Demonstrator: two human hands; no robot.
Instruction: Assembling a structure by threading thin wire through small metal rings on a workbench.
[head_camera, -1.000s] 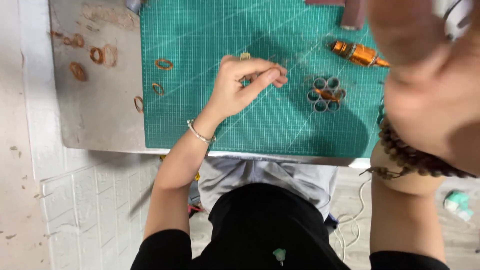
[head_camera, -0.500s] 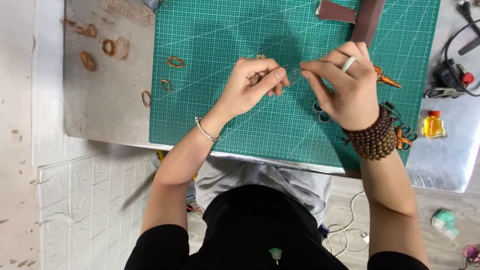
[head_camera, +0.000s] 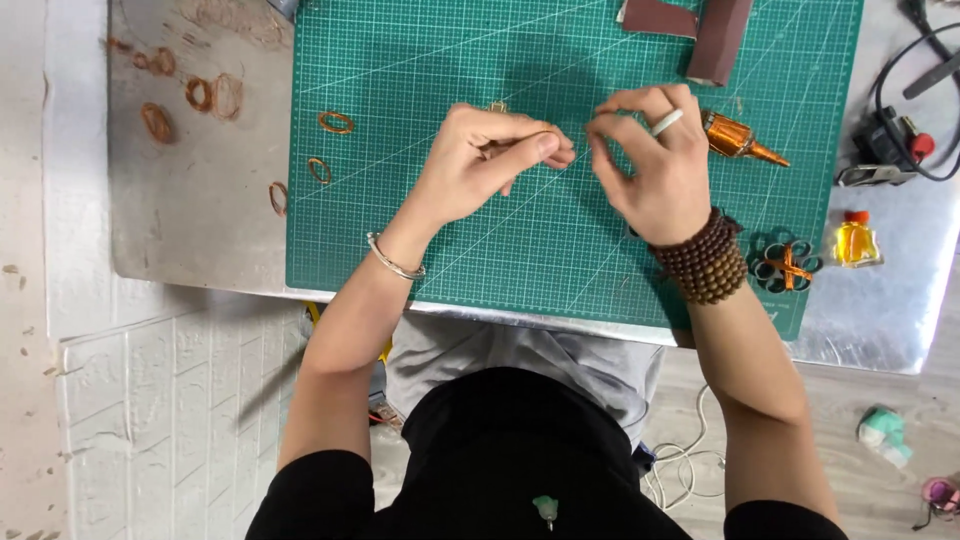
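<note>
Bright, even light from overhead; colours clear and well exposed. Soft, short shadows under the left hand (head_camera: 490, 160) and right hand (head_camera: 655, 165) on the green cutting mat (head_camera: 420, 230). Pale glare off the metal table top (head_camera: 890, 320) at the right, washing out its surface. Sharp focus across the mat's grid lines, slight softness at the fingertips. Mild wide-angle bending of straight edges toward the frame's corners

The metal table (head_camera: 190, 240) carries a green cutting mat (head_camera: 560, 250), directly beneath the fingers. Copper wire rings (head_camera: 336, 122) lie left of the fingertips. A copper wire spool (head_camera: 735, 137) lies right of them; a small yellow bottle (head_camera: 857, 240) stands farther right.
</note>
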